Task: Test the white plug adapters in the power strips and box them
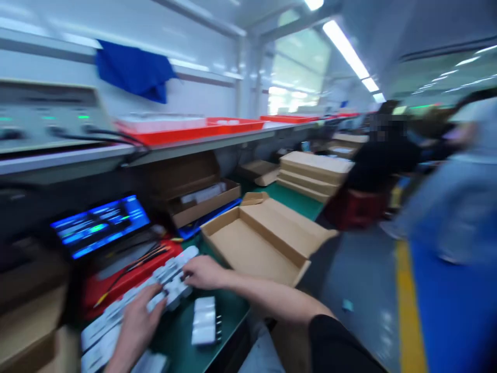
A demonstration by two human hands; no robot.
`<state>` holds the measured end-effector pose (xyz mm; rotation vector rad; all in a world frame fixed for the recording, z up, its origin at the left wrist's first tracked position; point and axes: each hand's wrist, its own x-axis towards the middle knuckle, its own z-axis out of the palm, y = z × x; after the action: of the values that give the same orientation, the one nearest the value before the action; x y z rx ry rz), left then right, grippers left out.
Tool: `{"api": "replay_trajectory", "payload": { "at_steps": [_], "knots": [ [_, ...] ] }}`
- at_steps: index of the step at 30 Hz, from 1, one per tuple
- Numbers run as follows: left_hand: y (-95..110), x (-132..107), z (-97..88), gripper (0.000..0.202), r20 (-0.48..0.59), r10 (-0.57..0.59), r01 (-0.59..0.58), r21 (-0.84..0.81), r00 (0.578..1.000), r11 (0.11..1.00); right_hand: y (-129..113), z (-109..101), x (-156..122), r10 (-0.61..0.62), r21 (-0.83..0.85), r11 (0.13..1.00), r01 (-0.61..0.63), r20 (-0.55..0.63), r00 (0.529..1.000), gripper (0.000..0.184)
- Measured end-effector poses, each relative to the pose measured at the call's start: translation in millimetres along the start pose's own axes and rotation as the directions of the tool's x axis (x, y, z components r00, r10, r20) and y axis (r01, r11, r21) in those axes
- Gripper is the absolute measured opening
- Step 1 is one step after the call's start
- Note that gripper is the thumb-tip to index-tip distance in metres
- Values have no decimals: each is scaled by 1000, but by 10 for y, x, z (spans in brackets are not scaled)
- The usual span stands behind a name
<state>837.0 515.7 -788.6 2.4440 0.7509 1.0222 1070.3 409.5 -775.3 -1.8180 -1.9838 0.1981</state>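
Note:
A long row of white plug adapters [128,305] lies across the green mat at the lower left. My left hand [137,324] rests on the middle of the row, fingers curled over the adapters. My right hand [204,273] presses on the row's far end, fingers bent down onto the white pieces. A short stack of the same white adapters [204,321] with metal pins lies loose just in front of my right hand. Motion blurs the picture.
An open cardboard box [260,241] sits right of my hands. A lit screen [101,224] and red fixture [128,277] stand behind the row. More cartons and red trays [186,130] line the bench and shelf. People stand in the aisle at right.

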Motion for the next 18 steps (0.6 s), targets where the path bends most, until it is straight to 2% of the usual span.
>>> {"api": "replay_trajectory", "payload": {
  "at_steps": [4,9,13,18],
  "knots": [
    [272,-84,108,17,89,-83,88,-58,993,994,164,42,-69,5,99,995,2,-66,998,6],
    [327,-108,224,15,101,-172,176,-39,980,984,351,140,10,-66,166,984,72,-41,997,2],
    [341,-119,260,13,137,-215,220,-21,967,975,363,216,22,-94,150,984,95,-14,995,8],
    [384,-117,335,11,158,-249,234,109,955,966,326,322,6,-97,4,995,97,-16,995,10]
  ]
}}
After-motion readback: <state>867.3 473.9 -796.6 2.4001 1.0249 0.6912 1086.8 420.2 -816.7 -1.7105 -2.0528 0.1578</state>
